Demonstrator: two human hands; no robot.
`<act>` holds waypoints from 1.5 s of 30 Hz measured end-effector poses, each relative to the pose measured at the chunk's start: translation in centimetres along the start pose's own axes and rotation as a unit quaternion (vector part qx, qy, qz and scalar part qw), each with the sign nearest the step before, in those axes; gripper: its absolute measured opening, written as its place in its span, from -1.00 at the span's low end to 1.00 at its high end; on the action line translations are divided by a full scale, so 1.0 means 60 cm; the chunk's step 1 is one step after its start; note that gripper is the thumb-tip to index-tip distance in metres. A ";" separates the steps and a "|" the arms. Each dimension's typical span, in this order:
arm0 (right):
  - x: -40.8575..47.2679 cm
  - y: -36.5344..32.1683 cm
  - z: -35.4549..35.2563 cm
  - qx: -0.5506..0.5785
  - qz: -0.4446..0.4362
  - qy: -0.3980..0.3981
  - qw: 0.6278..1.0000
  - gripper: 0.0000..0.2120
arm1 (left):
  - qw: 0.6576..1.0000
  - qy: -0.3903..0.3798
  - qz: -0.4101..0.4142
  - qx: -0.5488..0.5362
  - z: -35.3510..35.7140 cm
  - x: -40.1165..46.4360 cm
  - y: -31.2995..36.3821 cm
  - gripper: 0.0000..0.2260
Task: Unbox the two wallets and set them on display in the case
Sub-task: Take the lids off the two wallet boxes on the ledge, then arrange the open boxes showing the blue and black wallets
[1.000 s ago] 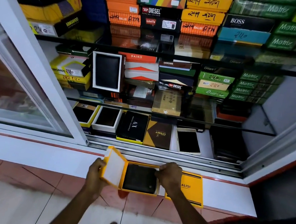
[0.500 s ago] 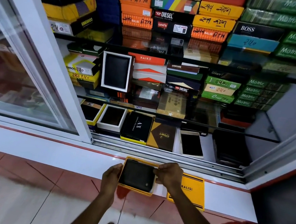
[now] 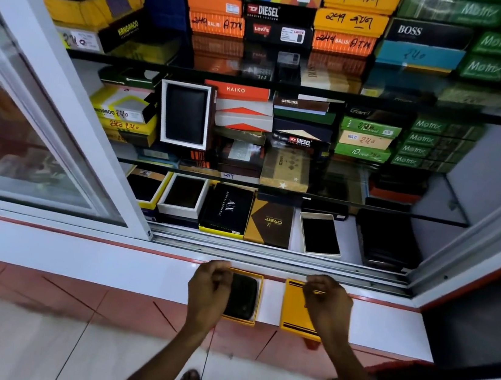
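Note:
An open yellow box [image 3: 258, 299] lies on the white ledge [image 3: 105, 263] with a black wallet [image 3: 243, 297] inside it. My left hand [image 3: 209, 289] curls over the box's left side and grips its edge, hiding that part. To the right lies a closed yellow box [image 3: 292, 310] with black stripes. My right hand [image 3: 326, 305] pinches its far edge and covers its right half. Just behind the ledge is the display case's bottom shelf [image 3: 348, 244].
The bottom shelf holds an open white box with a dark wallet [image 3: 320, 234], a brown box [image 3: 270, 222], a black AX box [image 3: 227, 210] and two open boxes at the left. A sliding glass door [image 3: 27, 135] covers the left. Stacked wallet boxes fill the upper shelves.
The yellow box's lid has been folded away and the open box now rests on the ledge. My right hand left it and moved right onto the closed yellow box.

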State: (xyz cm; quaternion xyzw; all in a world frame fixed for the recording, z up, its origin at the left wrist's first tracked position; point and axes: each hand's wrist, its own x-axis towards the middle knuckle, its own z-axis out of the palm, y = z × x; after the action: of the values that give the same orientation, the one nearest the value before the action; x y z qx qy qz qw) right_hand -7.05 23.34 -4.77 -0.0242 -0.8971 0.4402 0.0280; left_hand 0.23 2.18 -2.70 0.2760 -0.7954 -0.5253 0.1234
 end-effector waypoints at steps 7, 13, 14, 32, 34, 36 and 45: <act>0.014 0.108 -0.078 -0.019 0.235 -0.105 0.966 -0.47 | 0.974 -0.215 -0.025 0.071 0.117 -0.034 0.054 -0.86; 0.034 0.113 -0.100 0.199 0.345 -0.194 0.896 -0.33 | 0.953 -0.248 -0.031 0.173 0.192 -0.041 0.062 -0.77; 0.036 0.107 -0.109 0.222 0.362 -0.206 0.881 -0.36 | 0.951 -0.248 -0.044 0.181 0.201 -0.042 0.058 -0.70; 0.019 0.134 -0.123 0.036 0.178 -0.126 0.975 -0.89 | 0.956 -0.211 -0.191 -0.064 0.186 -0.054 0.085 -0.59; 0.018 0.125 -0.136 0.004 0.164 -0.102 0.981 -0.92 | 0.936 -0.191 -0.239 -0.174 0.158 -0.046 0.077 -0.74; 0.019 0.123 -0.152 -0.008 0.165 -0.078 0.983 -0.93 | 0.915 -0.156 -0.271 -0.257 0.144 -0.038 0.051 -0.85; 0.026 0.102 -0.167 0.042 0.185 -0.073 0.979 -0.83 | 0.953 -0.129 -0.226 -0.154 0.179 -0.076 0.018 -0.72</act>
State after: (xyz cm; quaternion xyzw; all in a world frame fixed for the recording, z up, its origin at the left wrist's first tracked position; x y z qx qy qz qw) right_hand -7.79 35.12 -3.45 -0.1566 -0.8572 0.4760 -0.1185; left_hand -1.59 13.36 -5.77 0.3559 -0.6309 -0.6867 -0.0611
